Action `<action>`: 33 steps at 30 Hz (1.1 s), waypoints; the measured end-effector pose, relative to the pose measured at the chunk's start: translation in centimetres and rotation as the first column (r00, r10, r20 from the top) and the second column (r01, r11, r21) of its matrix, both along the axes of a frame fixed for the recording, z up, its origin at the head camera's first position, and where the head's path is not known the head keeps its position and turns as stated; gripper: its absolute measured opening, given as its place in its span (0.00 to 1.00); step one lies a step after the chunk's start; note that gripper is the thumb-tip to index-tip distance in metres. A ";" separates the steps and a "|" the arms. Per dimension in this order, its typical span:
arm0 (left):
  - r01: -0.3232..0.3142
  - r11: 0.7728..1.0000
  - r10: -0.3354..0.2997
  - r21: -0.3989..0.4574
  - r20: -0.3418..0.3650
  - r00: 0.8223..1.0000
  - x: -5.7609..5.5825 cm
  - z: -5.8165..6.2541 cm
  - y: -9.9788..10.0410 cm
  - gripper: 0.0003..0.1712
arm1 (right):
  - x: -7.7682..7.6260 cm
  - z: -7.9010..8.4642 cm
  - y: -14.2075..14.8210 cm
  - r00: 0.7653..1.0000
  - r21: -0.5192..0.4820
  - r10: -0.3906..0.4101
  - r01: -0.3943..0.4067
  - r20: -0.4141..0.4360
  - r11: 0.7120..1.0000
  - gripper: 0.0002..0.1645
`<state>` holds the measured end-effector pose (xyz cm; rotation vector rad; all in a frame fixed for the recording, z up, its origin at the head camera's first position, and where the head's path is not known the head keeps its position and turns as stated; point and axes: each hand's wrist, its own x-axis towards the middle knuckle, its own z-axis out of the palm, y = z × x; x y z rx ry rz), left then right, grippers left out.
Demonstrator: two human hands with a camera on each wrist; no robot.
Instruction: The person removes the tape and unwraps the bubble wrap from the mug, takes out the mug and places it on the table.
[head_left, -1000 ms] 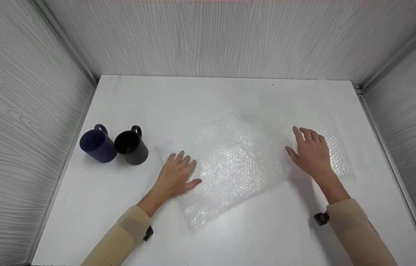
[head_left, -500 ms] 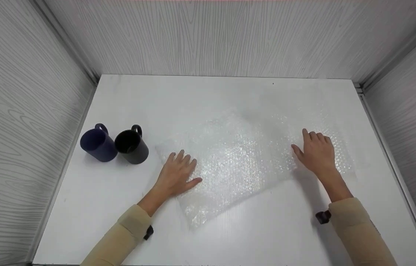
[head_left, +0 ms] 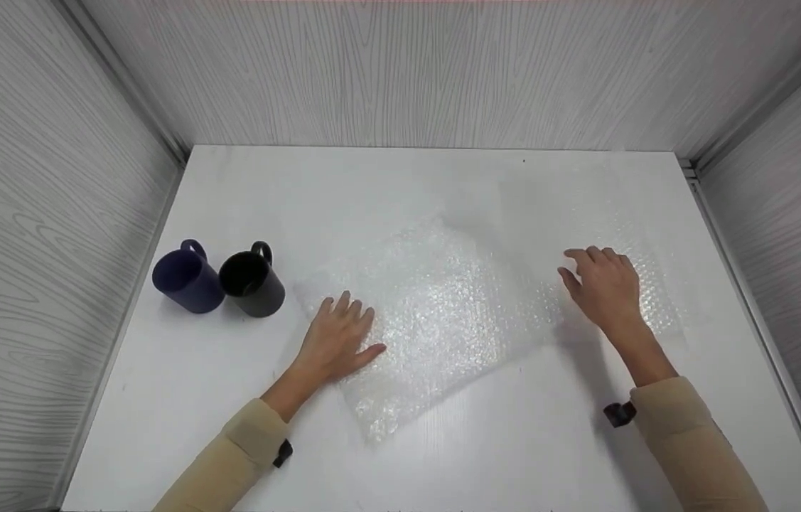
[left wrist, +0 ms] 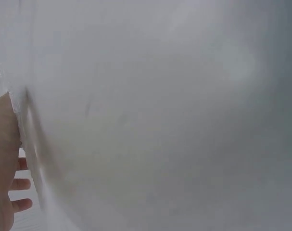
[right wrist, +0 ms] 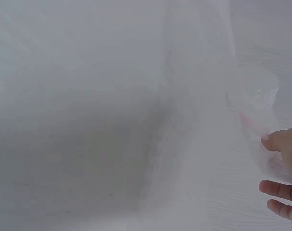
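A clear sheet of bubble wrap (head_left: 443, 306) lies slantwise over the middle and right of the white table (head_left: 471, 455). My left hand (head_left: 340, 338) rests on its left edge with fingers spread. On the right half, my right hand (head_left: 606, 288) is raised a little, its forefinger bent towards the thumb. In the right wrist view the thin wrap (right wrist: 261, 96) runs between my right thumb (right wrist: 278, 139) and forefinger, which shows faintly through it. Blurred plastic fills most of the left wrist view, beside the left fingers (left wrist: 20, 184).
A dark blue mug (head_left: 189, 279) and a black mug (head_left: 253, 284) stand close together on the left of the table, handles towards the back. Grey wood-grain panels (head_left: 400, 71) wall in the back and both sides.
My right hand shifted slightly right, then a little back left, and its forefinger has bent towards the thumb. The left hand has stayed nearly still, and the mugs have not moved.
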<state>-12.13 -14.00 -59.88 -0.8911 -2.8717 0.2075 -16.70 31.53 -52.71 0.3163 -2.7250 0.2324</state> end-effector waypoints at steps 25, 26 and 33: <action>0.095 0.995 -0.095 -0.007 0.022 0.995 1.5 0.7 0.5 0.39 | -3.1 2.1 -3.3 0.988 -0.015 0.080 -0.083 -0.129 0.996 0.09; 0.098 0.995 -0.097 -0.012 0.026 0.995 1.5 0.7 0.6 0.39 | -3.3 2.2 -3.4 0.989 -0.016 0.077 -0.080 -0.127 0.997 0.09; 0.117 0.992 -0.116 -0.038 0.029 0.993 1.8 0.7 1.1 0.37 | -4.9 2.5 -4.2 0.992 -0.021 0.076 -0.079 -0.104 0.997 0.08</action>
